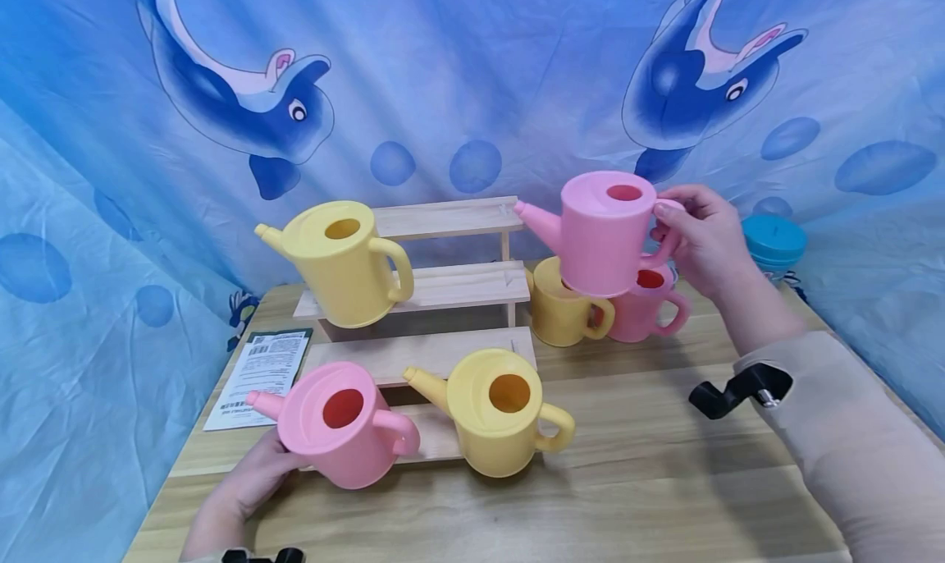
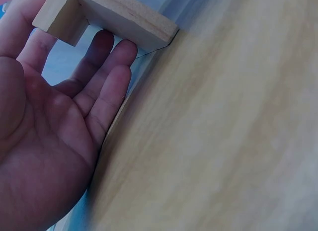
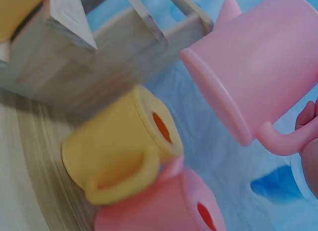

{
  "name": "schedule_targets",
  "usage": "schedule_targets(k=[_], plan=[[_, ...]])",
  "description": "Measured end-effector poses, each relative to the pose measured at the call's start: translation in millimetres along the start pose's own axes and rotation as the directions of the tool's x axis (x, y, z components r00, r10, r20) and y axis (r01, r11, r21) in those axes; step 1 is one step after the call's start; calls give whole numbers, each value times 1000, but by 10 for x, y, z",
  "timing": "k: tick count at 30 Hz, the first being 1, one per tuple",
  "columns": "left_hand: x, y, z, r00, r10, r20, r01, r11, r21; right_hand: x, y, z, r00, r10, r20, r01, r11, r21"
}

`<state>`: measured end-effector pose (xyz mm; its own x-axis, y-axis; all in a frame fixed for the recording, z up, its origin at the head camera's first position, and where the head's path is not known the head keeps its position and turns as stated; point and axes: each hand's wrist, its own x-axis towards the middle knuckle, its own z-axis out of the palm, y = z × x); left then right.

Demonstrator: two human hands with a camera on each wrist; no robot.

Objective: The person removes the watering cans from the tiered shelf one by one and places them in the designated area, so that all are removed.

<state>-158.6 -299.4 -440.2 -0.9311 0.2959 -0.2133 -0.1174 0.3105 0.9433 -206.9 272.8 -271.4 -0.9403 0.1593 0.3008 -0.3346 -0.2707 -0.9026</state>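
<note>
My right hand [image 1: 705, 231] pinches the handle of a pink watering can [image 1: 607, 235], raised above a yellow watering can [image 1: 561, 304] and another pink one [image 1: 644, 307] on the table. At the left end of the wooden stepped stand, my left hand [image 1: 254, 477] is beside a pink watering can [image 1: 335, 423] over the lowest step. In the left wrist view, some left fingers [image 2: 112, 87] are bent beside the stand's wooden end [image 2: 124, 17]; the thumb and index tips are hidden. To the right is a yellow watering can [image 1: 496, 415]. Another yellow watering can [image 1: 343, 263] stands higher up at the left.
The stepped stand [image 1: 443, 288] fills the middle of the wooden table [image 1: 627, 481]. A printed packet [image 1: 262, 378] lies left of it. A teal lidded container [image 1: 773, 243] stands at the back right, before a blue dolphin-print curtain [image 1: 472, 70].
</note>
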Motion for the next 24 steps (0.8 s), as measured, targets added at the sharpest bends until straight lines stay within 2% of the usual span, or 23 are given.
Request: schedule_targets(k=[6,9,18,21,24], plan=[[-5,17,16,1000,-23,-7,23,1000,-18,11,-36,-282,996,-77,-54,84,988,133],[-10,20,19,1000,-15,-8,15,1000,-21,15,-45,-413,991,-108,-76,120,980,160],[-15,29,22,1000,1,-7,-1,1000,-18,-33,-63,-751,986,-95,-140,124,968,216],[-19,36,22,1000,4,-3,-4,1000,-22,-51,-73,-841,980,-85,-178,119,974,191],[-20,42,23,1000,4,2,-4,1000,-26,-84,-87,-935,973,-45,-225,84,982,169]])
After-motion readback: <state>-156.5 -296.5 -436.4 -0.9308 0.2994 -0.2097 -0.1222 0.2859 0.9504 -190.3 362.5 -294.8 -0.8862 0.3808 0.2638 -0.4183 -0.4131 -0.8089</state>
